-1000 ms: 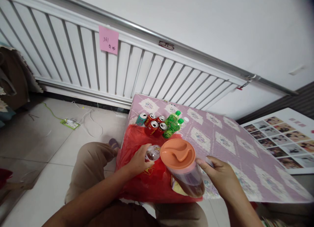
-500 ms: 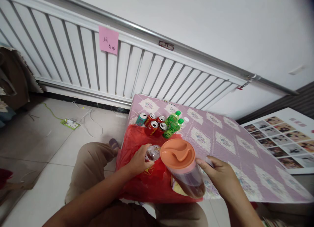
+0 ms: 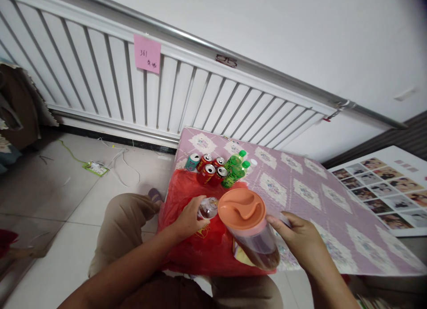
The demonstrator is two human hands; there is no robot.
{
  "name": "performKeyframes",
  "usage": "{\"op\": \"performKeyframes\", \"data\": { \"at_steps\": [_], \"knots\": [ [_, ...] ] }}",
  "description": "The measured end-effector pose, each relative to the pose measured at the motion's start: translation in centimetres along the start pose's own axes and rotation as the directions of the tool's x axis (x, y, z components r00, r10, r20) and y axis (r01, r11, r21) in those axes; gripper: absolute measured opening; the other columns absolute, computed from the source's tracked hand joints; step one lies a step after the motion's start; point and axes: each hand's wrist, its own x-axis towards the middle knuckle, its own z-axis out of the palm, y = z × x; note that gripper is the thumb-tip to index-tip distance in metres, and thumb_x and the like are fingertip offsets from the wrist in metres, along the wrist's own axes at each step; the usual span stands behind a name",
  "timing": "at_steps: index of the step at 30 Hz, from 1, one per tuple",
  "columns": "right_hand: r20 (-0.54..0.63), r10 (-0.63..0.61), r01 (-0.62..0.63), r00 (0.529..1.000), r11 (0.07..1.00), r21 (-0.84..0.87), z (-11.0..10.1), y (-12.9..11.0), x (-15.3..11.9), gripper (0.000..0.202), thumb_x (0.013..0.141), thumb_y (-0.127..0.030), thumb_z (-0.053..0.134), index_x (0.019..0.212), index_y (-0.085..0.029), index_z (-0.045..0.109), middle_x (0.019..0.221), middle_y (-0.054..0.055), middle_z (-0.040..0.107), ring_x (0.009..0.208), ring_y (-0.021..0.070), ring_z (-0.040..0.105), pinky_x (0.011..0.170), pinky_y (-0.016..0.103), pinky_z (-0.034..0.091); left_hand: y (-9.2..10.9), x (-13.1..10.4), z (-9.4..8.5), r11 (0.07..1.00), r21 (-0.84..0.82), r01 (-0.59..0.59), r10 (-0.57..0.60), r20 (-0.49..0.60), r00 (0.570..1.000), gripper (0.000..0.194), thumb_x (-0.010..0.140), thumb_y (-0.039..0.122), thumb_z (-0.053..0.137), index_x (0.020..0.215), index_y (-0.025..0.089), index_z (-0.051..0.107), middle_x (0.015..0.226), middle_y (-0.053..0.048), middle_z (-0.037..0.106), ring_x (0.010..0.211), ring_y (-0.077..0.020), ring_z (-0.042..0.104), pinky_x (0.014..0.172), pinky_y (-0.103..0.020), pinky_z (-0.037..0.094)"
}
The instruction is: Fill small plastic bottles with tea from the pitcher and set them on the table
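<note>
My right hand (image 3: pixel 295 235) is closed round the handle of a clear pitcher (image 3: pixel 258 244) with an orange lid (image 3: pixel 242 206). The pitcher tilts toward the left and holds dark liquid. At its spout is the open mouth of a small clear bottle (image 3: pixel 207 207), and a thin stream seems to run into it. My left hand (image 3: pixel 190 218) wraps round the bottle, which has some dark liquid inside. Under both lies a red plastic bag (image 3: pixel 187 255). A pale yellow item (image 3: pixel 243 257) shows partly behind the pitcher.
Several opened red cans (image 3: pixel 206 175), a teal can (image 3: pixel 192 162) and green-capped bottles (image 3: pixel 235 171) stand just beyond my hands on the purple patterned tablecloth (image 3: pixel 283 166). A white radiator (image 3: pixel 187 91) lines the wall. A power strip (image 3: pixel 95 168) with cables lies on the floor at left.
Both hands, the pitcher and the bottle stay almost in place. The liquid in the pitcher looks about the same.
</note>
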Motion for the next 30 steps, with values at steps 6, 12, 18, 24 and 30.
{"op": "performKeyframes", "data": {
  "at_steps": [6, 12, 18, 24, 30],
  "knots": [
    [0.078, -0.016, 0.021, 0.997, 0.998, -0.059, -0.4, 0.7, 0.6, 0.042, 0.071, -0.058, 0.068, 0.052, -0.021, 0.059, 0.051, -0.003, 0.047, 0.05, 0.014, 0.046, 0.047, 0.024, 0.039, -0.2, 0.1, 0.1, 1.0, -0.018, -0.008, 0.008, -0.015, 1.0, 0.076, 0.069, 0.014, 0.075, 0.138, 0.018, 0.045, 0.14, -0.015, 0.054, 0.129, -0.0302, 0.054, 0.111, -0.046, 0.042],
    [0.02, -0.05, 0.051, 0.999, 0.997, -0.055, -0.3, 0.7, 0.4, 0.044, 0.075, -0.057, 0.066, 0.053, -0.021, 0.056, 0.051, -0.003, 0.047, 0.05, 0.013, 0.044, 0.046, 0.023, 0.037, -0.1, 0.0, 0.1, 1.0, -0.006, 0.001, -0.001, -0.016, 1.0, 0.075, 0.07, 0.016, 0.076, 0.139, 0.018, 0.045, 0.139, -0.016, 0.055, 0.128, -0.0305, 0.054, 0.111, -0.046, 0.043],
    [0.106, -0.026, 0.035, 0.994, 0.996, -0.084, -0.6, 1.0, 0.8, 0.042, 0.074, -0.057, 0.065, 0.054, -0.02, 0.059, 0.052, -0.002, 0.047, 0.051, 0.0141, 0.046, 0.047, 0.024, 0.039, 0.0, 0.0, 0.0, 1.0, -0.01, 0.003, -0.003, -0.006, 1.0, 0.075, 0.07, 0.015, 0.075, 0.139, 0.016, 0.044, 0.14, -0.017, 0.054, 0.129, -0.0308, 0.054, 0.111, -0.047, 0.042],
    [0.122, 0.001, 0.01, 0.993, 0.996, -0.089, -0.5, 0.9, 0.8, 0.042, 0.074, -0.058, 0.064, 0.056, -0.02, 0.059, 0.055, -0.002, 0.047, 0.054, 0.0144, 0.046, 0.049, 0.024, 0.039, -0.2, 0.0, 0.2, 1.0, -0.006, -0.001, 0.001, -0.012, 1.0, 0.076, 0.07, 0.015, 0.075, 0.139, 0.016, 0.044, 0.14, -0.017, 0.054, 0.13, -0.0306, 0.053, 0.112, -0.046, 0.042],
    [0.079, -0.005, 0.012, 0.997, 0.996, -0.085, -0.4, 0.1, 0.7, 0.044, 0.071, -0.059, 0.063, 0.05, -0.022, 0.051, 0.051, -0.003, 0.041, 0.05, 0.0135, 0.042, 0.047, 0.024, 0.036, -0.3, 0.0, 0.3, 1.0, -0.013, 0.0, 0.0, -0.028, 1.0, 0.076, 0.069, 0.014, 0.077, 0.138, 0.018, 0.046, 0.138, -0.015, 0.055, 0.129, -0.0295, 0.054, 0.112, -0.045, 0.042]
  ]
}}
